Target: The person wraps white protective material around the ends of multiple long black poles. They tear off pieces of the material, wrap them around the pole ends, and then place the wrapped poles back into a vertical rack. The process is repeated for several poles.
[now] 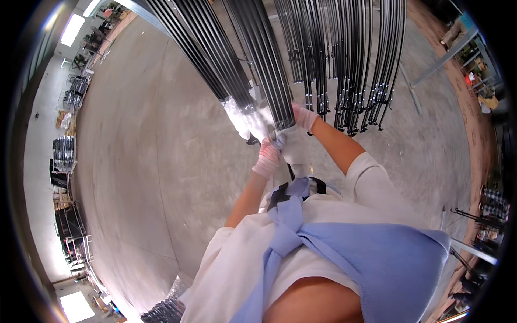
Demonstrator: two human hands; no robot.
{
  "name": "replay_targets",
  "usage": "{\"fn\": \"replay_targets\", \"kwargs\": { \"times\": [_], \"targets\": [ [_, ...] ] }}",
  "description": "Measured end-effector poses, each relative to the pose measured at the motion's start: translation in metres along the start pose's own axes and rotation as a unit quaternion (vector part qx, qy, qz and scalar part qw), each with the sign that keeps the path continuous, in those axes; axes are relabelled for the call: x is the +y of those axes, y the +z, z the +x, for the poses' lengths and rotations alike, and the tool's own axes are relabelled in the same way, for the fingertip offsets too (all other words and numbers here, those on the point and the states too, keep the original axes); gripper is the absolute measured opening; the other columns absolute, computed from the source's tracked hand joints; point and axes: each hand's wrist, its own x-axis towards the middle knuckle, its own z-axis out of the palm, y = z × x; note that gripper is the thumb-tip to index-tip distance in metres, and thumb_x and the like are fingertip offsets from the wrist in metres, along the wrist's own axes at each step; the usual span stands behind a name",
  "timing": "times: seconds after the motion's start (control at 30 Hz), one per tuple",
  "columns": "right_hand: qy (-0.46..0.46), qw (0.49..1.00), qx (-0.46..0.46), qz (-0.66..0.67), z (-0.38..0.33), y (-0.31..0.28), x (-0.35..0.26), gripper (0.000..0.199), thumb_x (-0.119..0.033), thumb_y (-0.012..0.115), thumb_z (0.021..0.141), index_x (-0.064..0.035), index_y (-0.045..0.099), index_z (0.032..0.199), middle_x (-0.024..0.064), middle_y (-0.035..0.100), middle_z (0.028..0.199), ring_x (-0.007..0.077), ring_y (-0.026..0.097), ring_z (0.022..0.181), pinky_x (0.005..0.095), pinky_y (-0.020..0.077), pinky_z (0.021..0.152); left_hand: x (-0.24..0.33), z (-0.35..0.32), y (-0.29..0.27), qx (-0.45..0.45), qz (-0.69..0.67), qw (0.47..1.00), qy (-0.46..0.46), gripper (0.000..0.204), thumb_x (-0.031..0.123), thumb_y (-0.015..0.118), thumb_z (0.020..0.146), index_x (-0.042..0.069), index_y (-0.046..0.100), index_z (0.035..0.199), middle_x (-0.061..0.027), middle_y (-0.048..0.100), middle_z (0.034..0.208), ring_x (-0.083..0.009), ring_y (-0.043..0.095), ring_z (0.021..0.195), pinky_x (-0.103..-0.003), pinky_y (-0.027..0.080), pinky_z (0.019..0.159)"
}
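Location: above the bare grey concrete floor (161, 161), in front of my chest, hangs a bundle of long black metal rods (264, 64), its lower end at my hands.
Left hand (267, 157): gloved, fingers closed around the clear plastic wrap (245, 121) at the bundle's end.
Right hand (305, 117): gloved, fingers curled on the rods' far side; exact grip I cannot tell.
Handling: I judge the rods stiff, heavy together; wrap slippery, tears easily.
Hold point: on the rods above the wrap.
Nearby: more hanging black rods (355, 70) behind.
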Motion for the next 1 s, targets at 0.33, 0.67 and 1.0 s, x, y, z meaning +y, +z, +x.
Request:
{"fn": "replay_targets", "kwargs": {
  "times": [0.33,0.67,1.0],
  "targets": [
    [0.032,0.998,0.028,-0.040,0.016,-0.005,0.031,0.042,-0.035,0.051,0.078,-0.0045,0.048,0.107,0.0030,0.056,0.092,0.0134,0.053,0.080,0.0263,0.0429,0.073,-0.048,-0.014,-0.050,0.088,0.000,0.981,-0.173,0.036,0.028,0.062,0.073,0.008,0.050,0.101,-0.0038,0.055,0.095,-0.0164,0.053,0.087,-0.027,0.045,0.072],
    [-0.008,0.989,0.114,-0.089,-0.010,-0.006,0.033,0.040,-0.032,0.056,0.076,-0.0036,0.051,0.103,0.0034,0.058,0.088,0.0128,0.054,0.076,0.0267,0.0445,0.071,0.058,0.002,0.011,0.114,0.459,0.880,-0.041,0.044,0.021,0.058,0.075,0.003,0.040,0.111,-0.0113,0.056,0.095,-0.0210,0.057,0.083,-0.029,0.049,0.067],
    [-0.073,0.927,0.196,-0.313,-0.058,0.080,-0.018,0.030,-0.019,0.070,0.063,-0.0016,0.060,0.085,0.0012,0.060,0.075,0.0077,0.051,0.066,0.0241,0.0436,0.061,0.027,0.008,-0.021,-0.016,-0.011,1.000,0.013,0.037,0.017,0.054,0.076,0.006,0.044,0.111,-0.0063,0.049,0.106,-0.0199,0.050,0.096,-0.032,0.045,0.080]
  ]
}}
